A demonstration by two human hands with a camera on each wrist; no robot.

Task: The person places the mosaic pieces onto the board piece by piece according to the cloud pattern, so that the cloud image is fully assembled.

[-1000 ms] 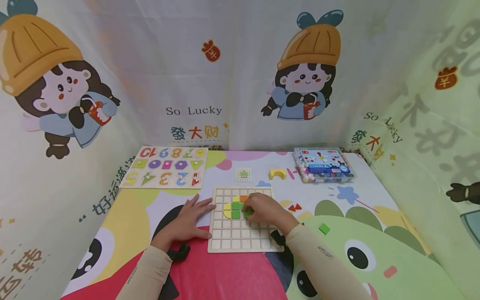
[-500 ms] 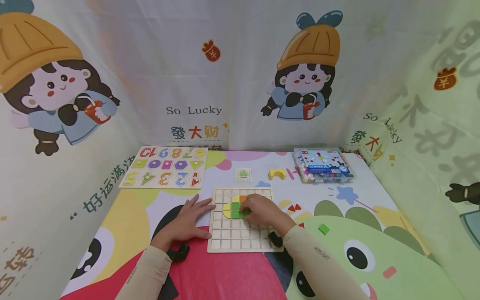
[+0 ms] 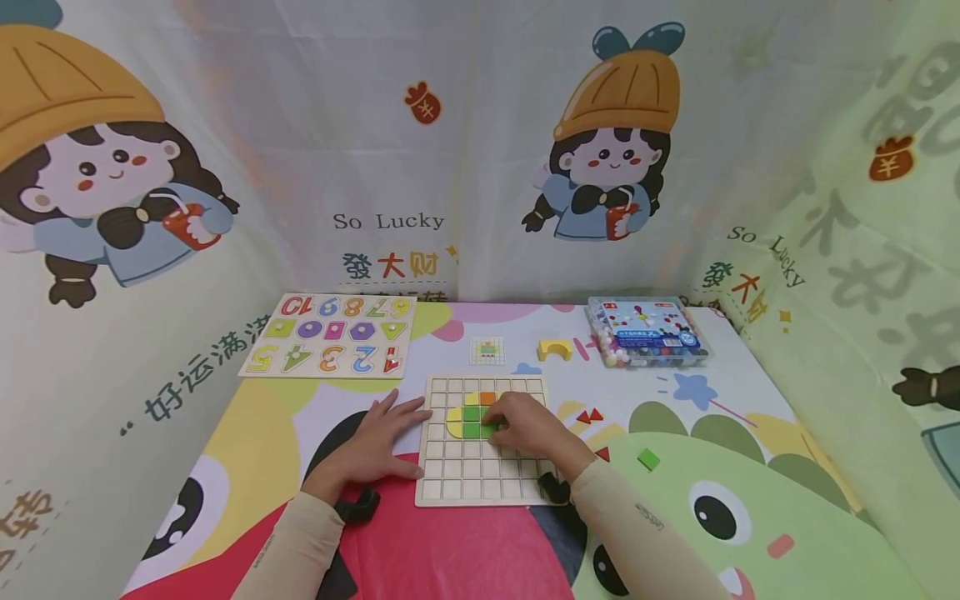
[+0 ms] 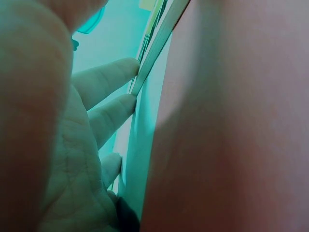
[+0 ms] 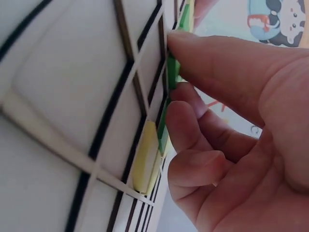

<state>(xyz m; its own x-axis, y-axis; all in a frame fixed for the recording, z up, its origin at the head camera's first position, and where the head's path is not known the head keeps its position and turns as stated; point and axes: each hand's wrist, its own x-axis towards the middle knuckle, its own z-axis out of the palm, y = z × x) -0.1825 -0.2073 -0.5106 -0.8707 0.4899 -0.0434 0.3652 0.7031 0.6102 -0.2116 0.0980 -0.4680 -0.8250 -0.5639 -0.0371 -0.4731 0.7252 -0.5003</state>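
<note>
Green tile point(image 3: 489, 429) sits at frame centre on the wooden grid board point(image 3: 480, 483), pinched in the right hand point(image 3: 528, 425) grip. Left hand point(image 3: 375, 442), fingers straight and apart, presses the board's left edge on the worktop point(image 3: 750, 400).

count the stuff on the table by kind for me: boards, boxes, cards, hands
Boards: 2, the wooden grid board and the number puzzle board
Boxes: 1, the bead box
Cards: 1, the pattern card
Hands: 2, the left hand flat beside the grid board, the right hand pinching a green tile
Total: 6
</note>
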